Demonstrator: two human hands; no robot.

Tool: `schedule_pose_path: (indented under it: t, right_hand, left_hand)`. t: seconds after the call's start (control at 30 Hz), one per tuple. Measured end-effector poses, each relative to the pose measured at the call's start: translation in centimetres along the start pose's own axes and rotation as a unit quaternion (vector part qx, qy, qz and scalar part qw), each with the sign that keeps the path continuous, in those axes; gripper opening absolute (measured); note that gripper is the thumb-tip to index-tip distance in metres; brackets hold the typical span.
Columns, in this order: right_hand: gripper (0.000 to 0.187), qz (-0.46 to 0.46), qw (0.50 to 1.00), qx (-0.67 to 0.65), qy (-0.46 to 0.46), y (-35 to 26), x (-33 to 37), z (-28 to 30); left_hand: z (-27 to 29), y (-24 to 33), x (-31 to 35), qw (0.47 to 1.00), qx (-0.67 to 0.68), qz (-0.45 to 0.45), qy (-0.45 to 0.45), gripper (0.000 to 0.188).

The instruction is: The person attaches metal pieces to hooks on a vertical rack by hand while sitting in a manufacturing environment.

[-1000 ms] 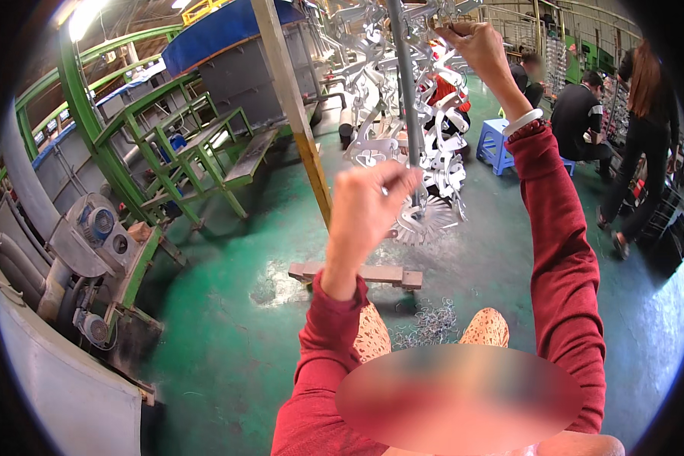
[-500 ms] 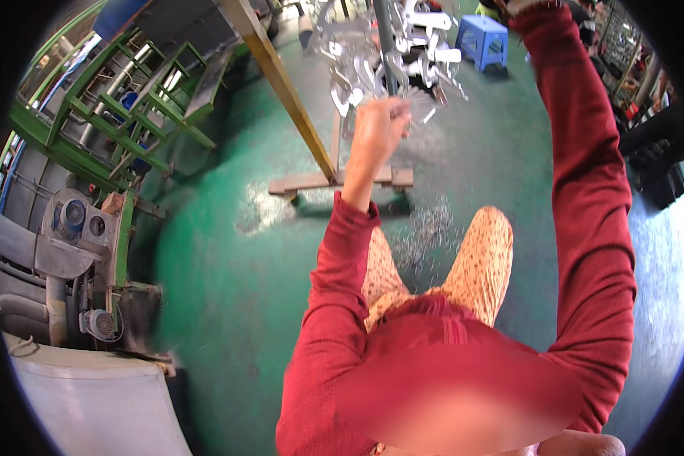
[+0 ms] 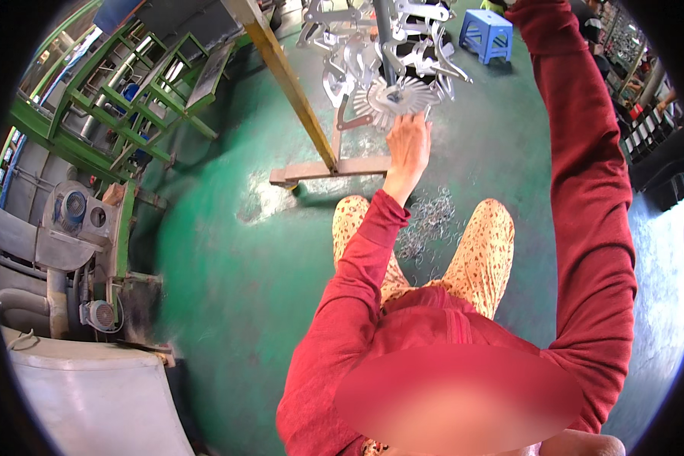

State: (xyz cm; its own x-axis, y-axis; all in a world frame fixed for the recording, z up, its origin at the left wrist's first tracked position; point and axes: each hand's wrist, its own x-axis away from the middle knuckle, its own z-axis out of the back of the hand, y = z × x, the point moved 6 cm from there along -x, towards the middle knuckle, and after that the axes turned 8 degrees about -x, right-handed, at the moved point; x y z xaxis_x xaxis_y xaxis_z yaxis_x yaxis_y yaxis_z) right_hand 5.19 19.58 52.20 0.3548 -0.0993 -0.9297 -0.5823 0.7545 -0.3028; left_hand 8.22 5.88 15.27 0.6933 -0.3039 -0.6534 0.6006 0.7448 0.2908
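Silver metal parts (image 3: 425,11): clustered between twelve and one o'clock at the top edge, curved and lever-shaped pieces all around a grey pole (image 3: 387,45).
Fan-shaped ring (image 3: 412,97): pale blades spread around the pole's lower end, below the cluster.
Your left hand (image 3: 408,144): at one o'clock, back toward you, fingers close together and pointing to twelve, fingertips at the ring's lower edge; whether they grip it or only meet it, you cannot tell from here.
Your right hand: past the top edge at one o'clock, its state impossible to tell; your right sleeve (image 3: 585,152) runs up to it through two o'clock.
Wooden stand (image 3: 292,87): at eleven o'clock, its post leaning, its crossbar passing behind your left wrist.
Small curved bits (image 3: 433,216): strewn on the green floor (image 3: 228,319) toward three o'clock, between your knees.
Blue stool (image 3: 485,36): one o'clock, farther out, right of the cluster.
Green frames (image 3: 152,99): ten o'clock.
Machine with a blue motor (image 3: 72,211): nine o'clock.
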Motion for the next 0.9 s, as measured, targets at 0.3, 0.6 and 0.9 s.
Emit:
schedule_pose_path:
  t: [0.3, 0.6, 0.9]
  right_hand:
    - [0.038, -0.031, 0.999, -0.014, 0.021, -0.6, 0.8, 0.1]
    - [0.036, -0.003, 0.994, -0.109, -0.01, -1.0, 0.9, 0.1]
    - [0.031, -0.002, 0.998, -0.057, -0.034, -1.7, 1.5, 0.6]
  left_hand:
    - [-5.5, -2.1, 0.0, 0.938, 0.268, 0.172, -0.14, 0.023]
    - [-9.8, -2.0, 1.1, 0.505, 0.75, 0.358, -0.234, 0.016]
    - [-10.9, 0.1, 2.8, 0.431, 0.747, 0.385, -0.328, 0.015]
